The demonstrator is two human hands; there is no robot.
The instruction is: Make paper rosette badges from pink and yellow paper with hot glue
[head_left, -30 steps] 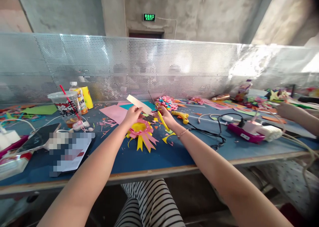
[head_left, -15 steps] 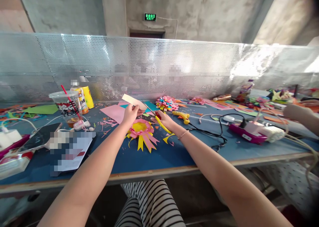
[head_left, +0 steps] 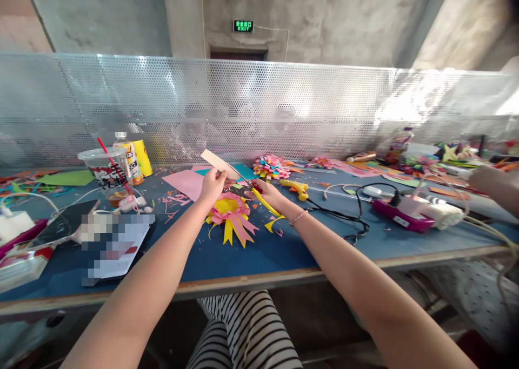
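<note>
My left hand (head_left: 212, 184) holds up a cream paper strip (head_left: 216, 162) above the blue table (head_left: 259, 253). My right hand (head_left: 270, 194) grips yellow-handled scissors (head_left: 259, 196), whose blades point left and meet the strip's right end. Just below both hands a pink and yellow paper rosette (head_left: 232, 213) with ribbon tails lies flat on the table.
A plastic cup with a red straw (head_left: 106, 173), bottles, a phone (head_left: 65, 224) and papers lie on the left. A yellow glue gun (head_left: 295, 188), black cable, a pink power strip (head_left: 401, 216) and paper flowers (head_left: 271, 167) are to the right. Another person's arm (head_left: 492, 185) rests at far right. A perforated metal screen stands behind.
The scissors swung from pointing up to lying level with their blades at the strip. My left hand lowered the strip slightly toward them. The other person's arm shifted a little.
</note>
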